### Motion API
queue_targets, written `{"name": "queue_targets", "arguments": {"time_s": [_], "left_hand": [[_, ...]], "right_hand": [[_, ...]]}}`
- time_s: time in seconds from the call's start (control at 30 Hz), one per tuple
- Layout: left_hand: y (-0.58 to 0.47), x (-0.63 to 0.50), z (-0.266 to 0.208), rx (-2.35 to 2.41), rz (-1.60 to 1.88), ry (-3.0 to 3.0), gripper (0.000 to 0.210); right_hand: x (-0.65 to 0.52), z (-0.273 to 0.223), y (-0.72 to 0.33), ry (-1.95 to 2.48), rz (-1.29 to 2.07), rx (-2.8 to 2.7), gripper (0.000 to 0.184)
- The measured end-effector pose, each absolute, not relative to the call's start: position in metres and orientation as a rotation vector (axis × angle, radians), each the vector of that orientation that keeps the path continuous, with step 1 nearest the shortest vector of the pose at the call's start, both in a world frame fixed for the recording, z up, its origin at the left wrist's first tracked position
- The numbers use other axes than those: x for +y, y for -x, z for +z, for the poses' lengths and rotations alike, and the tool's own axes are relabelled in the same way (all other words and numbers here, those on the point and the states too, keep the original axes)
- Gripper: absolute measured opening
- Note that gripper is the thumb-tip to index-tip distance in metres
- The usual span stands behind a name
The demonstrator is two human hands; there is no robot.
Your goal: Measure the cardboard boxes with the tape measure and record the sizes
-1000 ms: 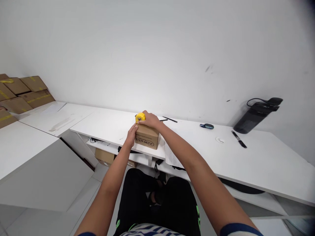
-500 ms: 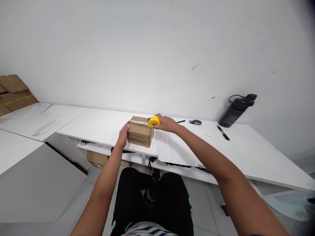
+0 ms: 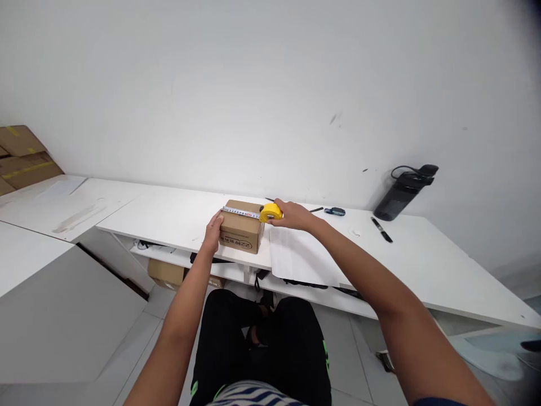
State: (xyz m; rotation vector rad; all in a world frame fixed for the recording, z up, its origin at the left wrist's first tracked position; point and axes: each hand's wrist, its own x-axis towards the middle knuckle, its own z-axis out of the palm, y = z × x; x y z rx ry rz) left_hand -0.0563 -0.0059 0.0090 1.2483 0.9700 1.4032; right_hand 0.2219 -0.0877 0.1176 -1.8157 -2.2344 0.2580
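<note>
A closed brown cardboard box (image 3: 239, 232) with dark printing sat flat on the white desk (image 3: 169, 211); the yellow tape measure (image 3: 270, 212) was at its right edge, blade (image 3: 240, 212) extended across the top.

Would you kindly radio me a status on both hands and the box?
Left hand against left end of box. Right hand gripping yellow tape measure, blade out across box top. Nothing seen blocking blade; paper lies right of box.
</note>
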Motion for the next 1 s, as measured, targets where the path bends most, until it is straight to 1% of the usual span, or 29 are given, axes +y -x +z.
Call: {"name": "queue_targets", "arguments": {"time_s": [0.17, 0.4, 0.57, 0.7, 0.77, 0.87, 0.93, 1.0], "left_hand": [[0.054, -0.006, 0.009, 0.951, 1.397, -1.255, 0.054], [0.056, -0.005, 0.008, 0.960, 1.393, -1.244, 0.057], [0.056, -0.003, 0.005, 0.980, 1.383, -1.235, 0.058], [0.055, -0.004, 0.004, 0.974, 1.369, -1.251, 0.058], [0.057, -0.004, 0.005, 0.953, 1.360, -1.245, 0.060], [0.058, -0.008, 0.008, 1.012, 1.347, -1.176, 0.069], [0.054, -0.014, 0.009, 1.085, 1.340, -1.113, 0.070], [0.043, -0.023, 0.005, 1.115, 1.334, -1.077, 0.066]], "right_hand": [[-0.096, 0.109, -0.231, 1.831, 0.292, -2.175, 0.037], [-0.081, 0.114, -0.218, 1.799, 0.192, -2.195, 0.041], [-0.052, 0.110, -0.169, 1.746, 0.124, -2.223, 0.046], [-0.028, 0.102, -0.116, 1.611, 0.118, -2.202, 0.044], [-0.020, 0.099, -0.095, 1.556, 0.196, -2.142, 0.042], [-0.011, 0.095, -0.080, 1.628, 0.359, -1.910, 0.041], [-0.006, 0.094, -0.081, 1.701, 0.425, -1.691, 0.046], [-0.001, 0.093, -0.089, 1.751, 0.402, -1.538, 0.055]]}}
